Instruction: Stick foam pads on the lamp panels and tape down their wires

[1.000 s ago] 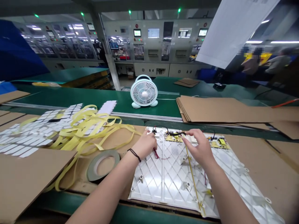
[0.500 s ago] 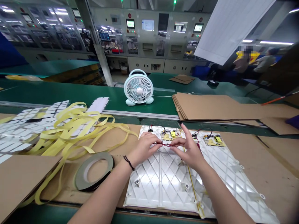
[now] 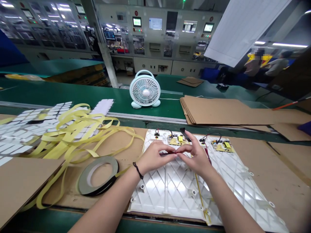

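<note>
Above the left white ribbed plastic panel (image 3: pixel 167 191), my left hand (image 3: pixel 154 157) pinches a thin bundle of dark red wires (image 3: pixel 165 154). My right hand (image 3: pixel 196 157) grips the same bundle, its fingertips meeting those of the left. A short black strip (image 3: pixel 185 134), which looks like tape, hangs from the raised right index finger. Behind my hands, a circuit board (image 3: pixel 174 139) with a yellow component sits at the panel's far edge. A second white panel (image 3: pixel 233 181) with its own circuit board (image 3: pixel 222 145) lies alongside on the right.
A roll of dark tape (image 3: pixel 84 184) lies left of the panels, near tangled yellow strips (image 3: pixel 97 137) and white label sheets (image 3: pixel 21 129). A light-blue fan (image 3: pixel 145 92) stands behind. Cardboard sheets (image 3: pixel 223 111) are stacked at the back right. People sit in the far right background.
My hands have come together along the red wires, the left moving right until the fingertips meet. The black strip on my right index finger now shows more fully.
</note>
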Demonstrator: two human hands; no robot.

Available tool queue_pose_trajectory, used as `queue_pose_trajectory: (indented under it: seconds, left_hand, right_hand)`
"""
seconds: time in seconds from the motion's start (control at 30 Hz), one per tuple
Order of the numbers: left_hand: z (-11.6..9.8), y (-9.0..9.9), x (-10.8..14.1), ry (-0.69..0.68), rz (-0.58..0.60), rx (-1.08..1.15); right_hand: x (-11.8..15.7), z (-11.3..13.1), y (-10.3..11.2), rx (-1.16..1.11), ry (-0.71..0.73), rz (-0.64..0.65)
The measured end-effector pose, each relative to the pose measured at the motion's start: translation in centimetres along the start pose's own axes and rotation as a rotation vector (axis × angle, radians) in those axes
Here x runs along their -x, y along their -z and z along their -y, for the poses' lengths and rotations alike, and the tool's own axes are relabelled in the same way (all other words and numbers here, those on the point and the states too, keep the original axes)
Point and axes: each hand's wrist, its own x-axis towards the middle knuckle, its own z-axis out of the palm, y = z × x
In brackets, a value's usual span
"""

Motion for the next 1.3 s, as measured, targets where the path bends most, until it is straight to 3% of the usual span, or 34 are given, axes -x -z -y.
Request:
queue_pose_trajectory:
  seconds: [0.13, 0.33, 0.6, 0.67, 0.83, 0.93, 1.03, 1.3]
  left_hand:
    - [0.2, 0.0, -0.1, 0.184, 0.005, 0.184]
    - [0.8, -0.3, -0.1, 0.223, 0.084, 0.374]
    - [2.0, 0.2, 0.0, 0.107, 0.043, 0.122]
    - [2.3, 0.7, -0.1, 0.097, 0.023, 0.058]
    - [3.2, 1.6, -0.1, 0.157, -0.040, -0.042]
    - [3.7, 1.6, -0.2, 0.202, -0.002, -0.145]
    - [4.3, 1.3, -0.3, 0.202, 0.106, -0.270]
    - [5.5, 1.1, -0.3, 0.012, 0.208, -0.325]
  right_hand:
    - [0.1, 0.1, 0.1, 0.072, 0.026, 0.030]
    - [0.2, 0.1, 0.5, 0.088, 0.010, 0.035]
    - [-0.3, 0.1, 1.2, 0.145, -0.127, -0.077]
    - [-0.4, -0.4, 2.2, 0.137, -0.175, -0.112]
    - [-0.6, -2.8, 6.4, 0.253, -0.266, -0.343]
    - [-0.4, -3.8, 7.6, 0.310, -0.297, -0.288]
    - [-0.2, -3.9, 7.4, 0.400, -0.316, -0.195]
    - [-0.1, -3.9, 6.5, 0.568, -0.325, -0.106]
